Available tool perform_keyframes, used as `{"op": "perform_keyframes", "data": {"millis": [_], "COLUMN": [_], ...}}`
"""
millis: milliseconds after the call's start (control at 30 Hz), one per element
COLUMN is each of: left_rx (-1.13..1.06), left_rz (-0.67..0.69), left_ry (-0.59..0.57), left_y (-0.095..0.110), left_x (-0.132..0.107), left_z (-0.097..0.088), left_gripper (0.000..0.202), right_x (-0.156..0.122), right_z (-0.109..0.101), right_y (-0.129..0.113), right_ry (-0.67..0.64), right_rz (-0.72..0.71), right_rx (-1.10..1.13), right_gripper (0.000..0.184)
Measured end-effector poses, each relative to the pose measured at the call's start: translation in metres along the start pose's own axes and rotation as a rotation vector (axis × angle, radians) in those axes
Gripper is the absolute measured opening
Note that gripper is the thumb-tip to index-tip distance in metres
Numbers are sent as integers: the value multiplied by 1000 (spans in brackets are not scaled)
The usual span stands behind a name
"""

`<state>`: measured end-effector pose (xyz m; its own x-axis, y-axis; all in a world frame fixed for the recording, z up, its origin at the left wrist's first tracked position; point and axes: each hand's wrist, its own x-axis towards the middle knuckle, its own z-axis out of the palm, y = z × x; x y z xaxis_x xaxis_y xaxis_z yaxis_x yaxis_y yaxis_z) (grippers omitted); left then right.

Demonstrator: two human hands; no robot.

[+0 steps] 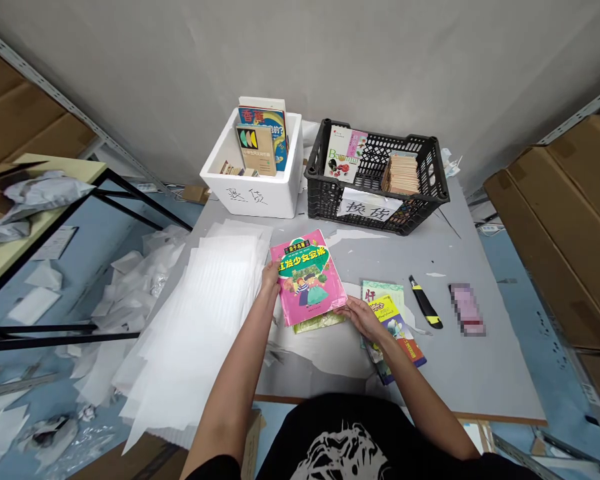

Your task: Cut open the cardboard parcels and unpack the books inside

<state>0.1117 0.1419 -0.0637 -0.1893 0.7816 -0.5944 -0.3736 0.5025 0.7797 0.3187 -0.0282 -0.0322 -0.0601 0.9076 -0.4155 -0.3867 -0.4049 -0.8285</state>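
A person's left hand [271, 277] pinched the left edge of a pink book [310, 277], held face up over a grey table [480, 380], while the right hand [364, 317] closed narrowly on its lower right corner. A greenish book [320, 324] showed beneath; whether it was gripped as well could not be told. The step in hand appeared to be checking the cover, and moving the book on seemed to call for a steady hold at both edges, lest the lower one slip.

Behind, at left, a white box [280, 200] held a tan book [257, 157] and a blue book [281, 143] standing upright, with smaller items low at its left. To its right, a black crate [325, 180] held a pale book [343, 153] at its left end and a packed row of booklets or cards [403, 175] toward its right. Loose books [387, 307] lay beside the right hand, near a knife [425, 303]
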Motion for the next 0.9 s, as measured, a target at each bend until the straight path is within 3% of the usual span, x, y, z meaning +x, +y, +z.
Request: {"op": "perform_keyframes", "data": {"millis": [267, 600, 733, 900], "left_rx": [32, 47, 53, 66], "left_rz": [147, 112, 90, 88], "left_ry": [-31, -99, -156, -211], "left_y": [1, 4, 3, -7], "left_x": [-11, -10, -15, -34], "left_z": [5, 0, -2, 2], "left_gripper": [32, 37, 39, 40], "right_x": [13, -10, -4, 46], "right_z": [-7, -9, -18, -11], "right_y": [12, -4, -15, -36], "right_ry": [77, -181, -264, 145], "right_rz": [72, 108, 197, 15], "right_rx": [-124, 37, -45, -97], "right_gripper": [10, 28, 30, 25]}}
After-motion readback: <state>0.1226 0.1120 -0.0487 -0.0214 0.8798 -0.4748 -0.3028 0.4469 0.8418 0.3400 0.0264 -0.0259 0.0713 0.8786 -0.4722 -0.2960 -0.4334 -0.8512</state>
